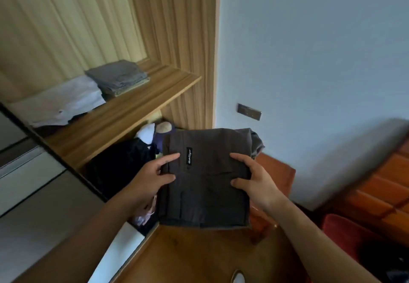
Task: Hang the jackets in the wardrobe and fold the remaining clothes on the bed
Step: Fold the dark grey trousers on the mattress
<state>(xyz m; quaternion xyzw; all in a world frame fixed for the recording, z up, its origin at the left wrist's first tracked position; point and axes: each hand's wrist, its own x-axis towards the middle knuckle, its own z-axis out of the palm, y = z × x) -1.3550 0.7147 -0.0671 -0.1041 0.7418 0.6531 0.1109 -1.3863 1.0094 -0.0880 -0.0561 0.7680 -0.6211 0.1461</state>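
label (189, 156): script too small to read; white object (238, 277): cut off by bottom edge; dark clothes (120, 167): indistinct

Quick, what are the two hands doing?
Left hand: holds the dark garment by its left edge.
Right hand: holds its right edge.

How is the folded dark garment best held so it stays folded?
Grip the garment at its left and right edges, one hand from each side, as the left hand and right hand do now. It is a flat stack of loose layers, so a one-sided grip may let it unfold.
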